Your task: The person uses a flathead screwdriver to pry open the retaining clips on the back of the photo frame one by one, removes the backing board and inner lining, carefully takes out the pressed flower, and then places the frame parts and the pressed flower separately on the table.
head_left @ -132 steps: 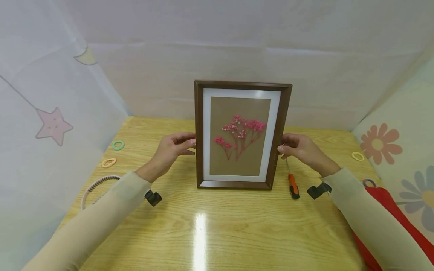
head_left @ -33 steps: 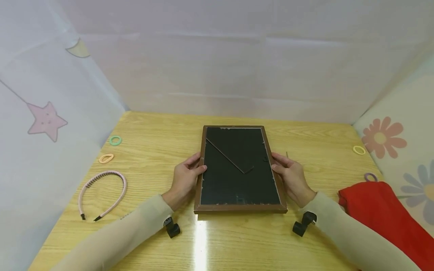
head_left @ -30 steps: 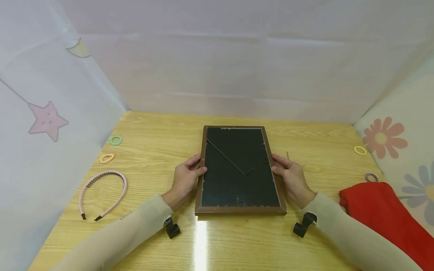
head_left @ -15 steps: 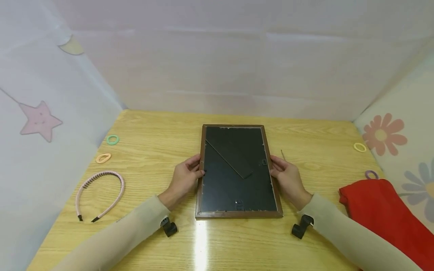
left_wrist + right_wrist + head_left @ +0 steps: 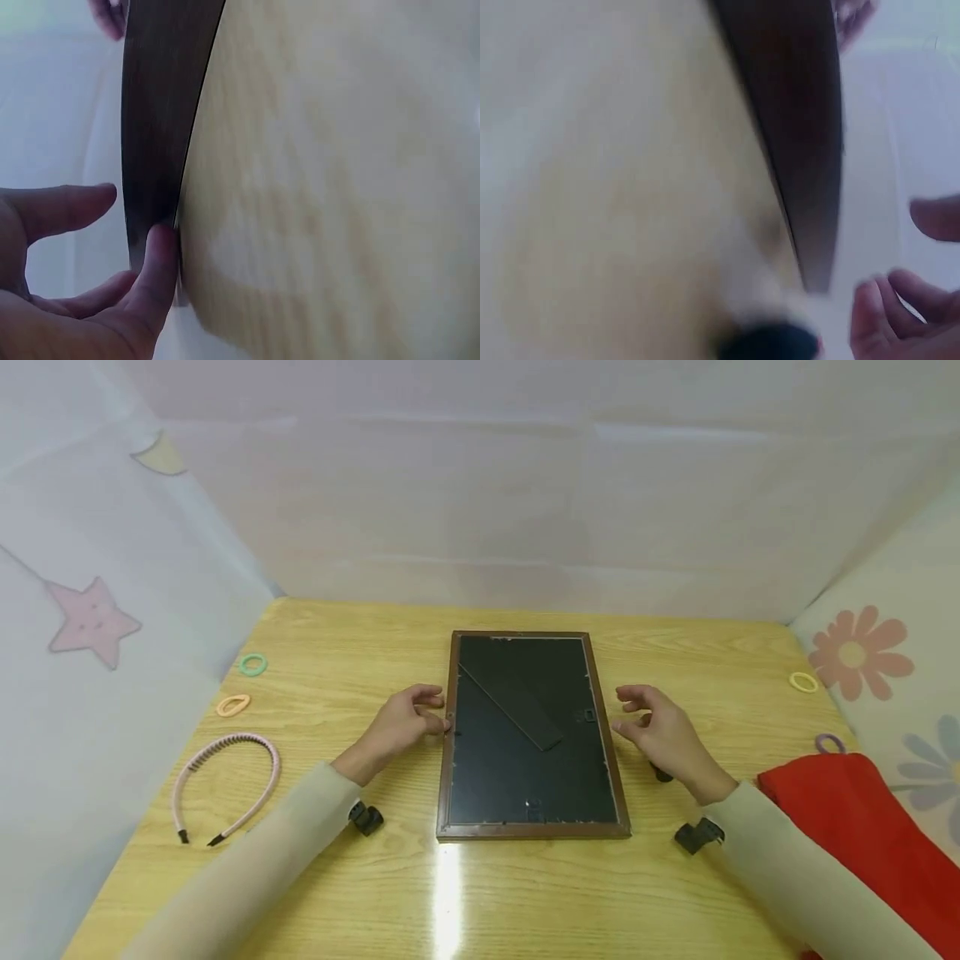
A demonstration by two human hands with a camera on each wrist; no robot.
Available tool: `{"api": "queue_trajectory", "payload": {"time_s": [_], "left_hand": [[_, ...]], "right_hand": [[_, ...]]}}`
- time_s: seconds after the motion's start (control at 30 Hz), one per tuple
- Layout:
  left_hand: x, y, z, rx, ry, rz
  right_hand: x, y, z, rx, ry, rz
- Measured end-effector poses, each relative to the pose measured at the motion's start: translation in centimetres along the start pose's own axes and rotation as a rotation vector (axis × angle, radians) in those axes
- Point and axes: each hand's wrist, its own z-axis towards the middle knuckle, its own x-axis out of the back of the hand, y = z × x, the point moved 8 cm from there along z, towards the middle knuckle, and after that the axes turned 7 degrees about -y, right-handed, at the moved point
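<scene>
A brown picture frame (image 5: 532, 831) lies face down on the wooden table, its black back panel (image 5: 495, 777) and folded stand flap (image 5: 517, 702) upward. My left hand (image 5: 393, 727) is at its left edge; in the left wrist view one fingertip (image 5: 159, 244) touches the frame's side (image 5: 161, 97) while the thumb stands off. My right hand (image 5: 667, 735) is off the right edge, fingers loosely bent and holding nothing. Beneath it shows the black handle end of a screwdriver (image 5: 662, 772), the rest hidden. A blurred dark handle (image 5: 769, 341) appears low in the right wrist view.
A pink headband (image 5: 225, 739) lies at left, with orange (image 5: 233, 705) and green (image 5: 252, 664) hair ties behind it. Yellow (image 5: 803, 682) and purple (image 5: 829, 743) hair ties and a red cloth (image 5: 832, 793) are at right. Printed fabric walls (image 5: 517, 510) enclose the table.
The picture frame, upright and facing me at first, was turned face down and lowered onto the table. My right hand has since let go and moved right; my left hand's grip has loosened.
</scene>
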Motion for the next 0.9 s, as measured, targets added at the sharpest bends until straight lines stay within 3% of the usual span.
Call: {"api": "queue_trajectory", "payload": {"time_s": [0.2,0.47,0.9], "left_hand": [[0.6,0.4,1.8,0.015,0.01,0.036],[0.9,1.0,3.7,0.047,-0.012,0.028],[1.4,1.1,5.2,0.081,0.018,0.059]], "right_hand": [[2.4,2.5,0.0,-0.076,-0.026,-0.196],[1.8,5.6,-0.6,-0.182,-0.153,-0.36],[0.9,4.9,-0.8,-0.184,-0.208,-0.425]]}}
